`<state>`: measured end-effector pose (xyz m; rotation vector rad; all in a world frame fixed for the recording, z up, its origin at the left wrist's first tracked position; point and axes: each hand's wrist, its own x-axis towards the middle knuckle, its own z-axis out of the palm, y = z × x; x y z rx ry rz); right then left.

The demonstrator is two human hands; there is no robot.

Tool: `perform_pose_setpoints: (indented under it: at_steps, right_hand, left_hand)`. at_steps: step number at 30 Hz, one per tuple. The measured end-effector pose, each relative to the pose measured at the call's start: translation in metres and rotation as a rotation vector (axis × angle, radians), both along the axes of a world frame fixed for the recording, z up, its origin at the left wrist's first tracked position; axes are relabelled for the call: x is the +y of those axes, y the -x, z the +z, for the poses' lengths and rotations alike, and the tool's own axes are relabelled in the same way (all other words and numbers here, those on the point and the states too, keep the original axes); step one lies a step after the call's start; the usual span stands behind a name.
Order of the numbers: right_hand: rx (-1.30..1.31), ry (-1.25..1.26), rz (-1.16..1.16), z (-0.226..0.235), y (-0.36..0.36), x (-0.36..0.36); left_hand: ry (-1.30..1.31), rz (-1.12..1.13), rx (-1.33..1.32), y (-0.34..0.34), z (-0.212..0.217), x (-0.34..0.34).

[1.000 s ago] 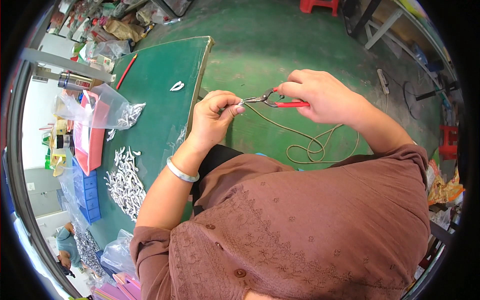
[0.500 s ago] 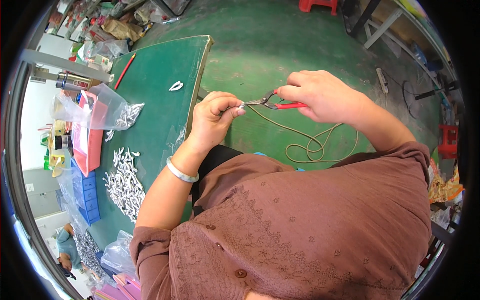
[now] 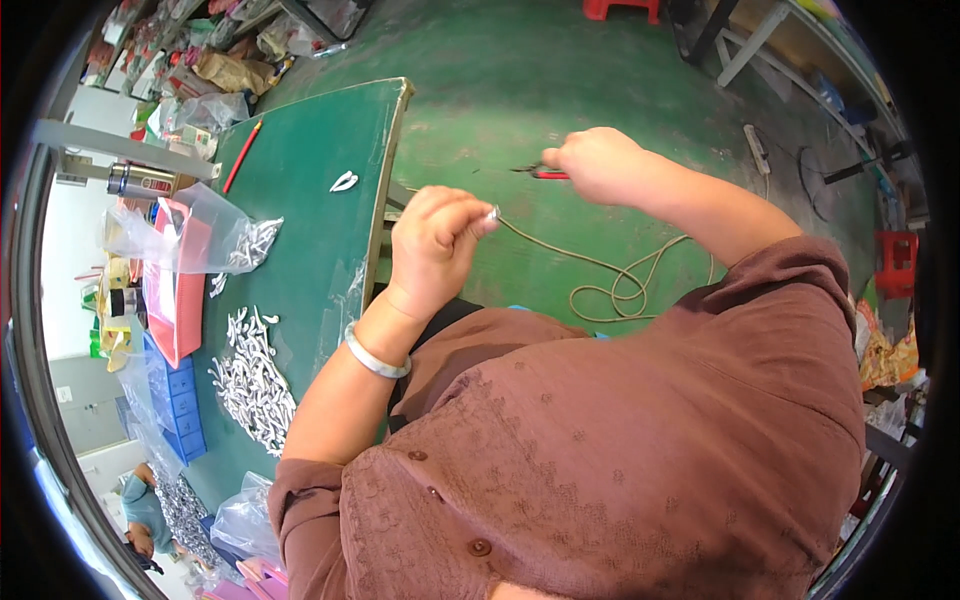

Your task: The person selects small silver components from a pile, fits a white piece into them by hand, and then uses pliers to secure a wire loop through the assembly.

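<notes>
The left hand [image 3: 435, 245] pinches a small silver piece [image 3: 492, 213] on a tan cord [image 3: 610, 275]. The right hand [image 3: 598, 165] grips red-handled pliers [image 3: 540, 172].

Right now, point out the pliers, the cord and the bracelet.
pliers [image 3: 545, 173], head view, red handle beside the right hand.
cord [image 3: 620, 290], head view, loose coil over the floor.
bracelet [image 3: 375, 358], head view, band on the left wrist.

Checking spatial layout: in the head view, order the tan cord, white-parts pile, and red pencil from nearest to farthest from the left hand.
1. Tan cord, pinched at the left hand.
2. White-parts pile, on the table, lower left.
3. Red pencil, at the table's far end.
</notes>
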<state>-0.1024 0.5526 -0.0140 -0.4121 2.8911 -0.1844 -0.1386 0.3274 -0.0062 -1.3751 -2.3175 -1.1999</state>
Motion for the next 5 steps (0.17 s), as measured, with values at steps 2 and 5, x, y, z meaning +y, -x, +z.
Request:
perform_pose_setpoints:
  at_steps: [2, 5]
  right_hand:
    - [-0.124, -0.103, -0.033, -0.005, 0.004, 0.008]
    - [0.031, 0.201, -0.108, 0.01, -0.002, 0.01]
  left_hand:
    - [-0.078, 0.086, -0.052, 0.01, 0.002, -0.001]
    - [-0.096, 0.087, -0.161, 0.011, 0.001, -0.013]
